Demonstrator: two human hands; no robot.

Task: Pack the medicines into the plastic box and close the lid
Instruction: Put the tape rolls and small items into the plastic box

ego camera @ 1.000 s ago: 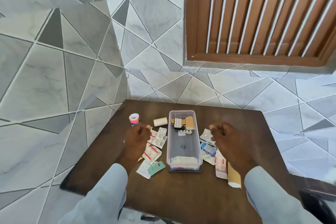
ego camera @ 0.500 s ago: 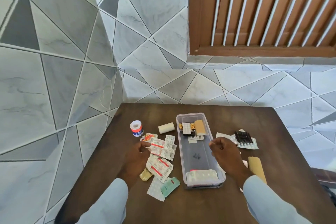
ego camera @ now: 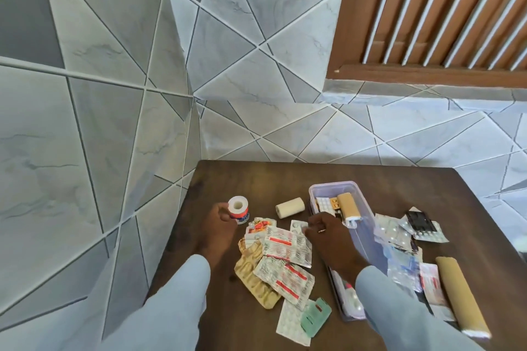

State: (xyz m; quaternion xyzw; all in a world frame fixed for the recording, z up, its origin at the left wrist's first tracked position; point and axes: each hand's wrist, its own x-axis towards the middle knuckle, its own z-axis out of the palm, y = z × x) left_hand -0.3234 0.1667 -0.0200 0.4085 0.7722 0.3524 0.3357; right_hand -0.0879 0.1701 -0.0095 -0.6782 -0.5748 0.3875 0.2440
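Observation:
A clear plastic box [ego camera: 336, 187] stands open on the dark wooden table [ego camera: 256, 177]; blister strips and a tan roll [ego camera: 348, 205] lie at its far end. My left hand [ego camera: 218, 226] has its thumb and fingers curled against a white tape roll [ego camera: 239, 209] that stands on the table. My right hand [ego camera: 328, 232] reaches across the box's left wall, fingertips down on a silver blister strip [ego camera: 297, 226]; whether it pinches the strip is unclear. A pile of red-and-silver blister packs [ego camera: 285, 251] lies between my hands.
A cream bandage roll [ego camera: 289, 207] lies left of the box. Right of the box are more blister packs [ego camera: 395, 234], a black strip [ego camera: 422, 222] and a long tan roll [ego camera: 459, 296]. A green card [ego camera: 315, 315] lies near the front. Tiled walls close off the left and back.
The view has swung left and down. My left hand moved forward to the tape roll. My right hand crossed from the box's right side over to the blister strip on its left.

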